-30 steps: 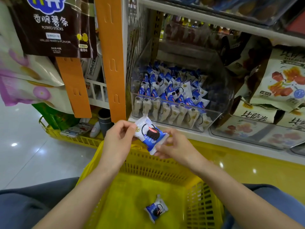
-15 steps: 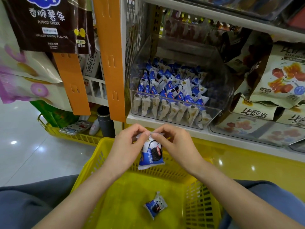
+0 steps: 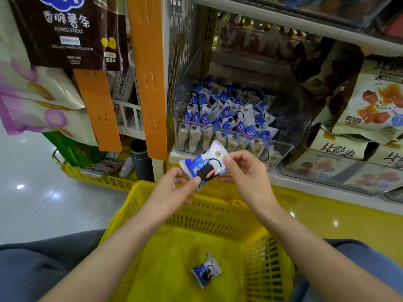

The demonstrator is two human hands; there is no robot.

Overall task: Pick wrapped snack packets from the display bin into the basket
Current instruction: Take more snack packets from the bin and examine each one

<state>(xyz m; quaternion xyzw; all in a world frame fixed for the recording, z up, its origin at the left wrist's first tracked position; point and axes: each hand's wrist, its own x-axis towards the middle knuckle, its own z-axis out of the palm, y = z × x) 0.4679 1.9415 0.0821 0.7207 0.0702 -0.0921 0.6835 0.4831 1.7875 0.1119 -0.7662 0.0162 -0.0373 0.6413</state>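
Observation:
A blue-and-white wrapped snack packet (image 3: 206, 163) is held tilted above the far rim of the yellow basket (image 3: 218, 214). My left hand (image 3: 172, 188) pinches its lower left corner and my right hand (image 3: 246, 168) pinches its upper right edge. One more packet of the same kind (image 3: 206, 271) lies on the basket floor. Behind the hands, a clear display bin (image 3: 281, 147) on the shelf holds several of these packets (image 3: 229, 112).
Large snack bags (image 3: 370, 105) fill the shelf to the right of the bin. Orange hanging strips (image 3: 150, 77) and a potato-stick bag (image 3: 72, 31) hang at left. A second yellow basket (image 3: 98, 177) with a dark flask (image 3: 140, 160) stands on the tiled floor at left.
The packet has been turned from hanging upright by its top edge to a tilted, sideways hold. Both hands have risen slightly and spread apart to opposite corners.

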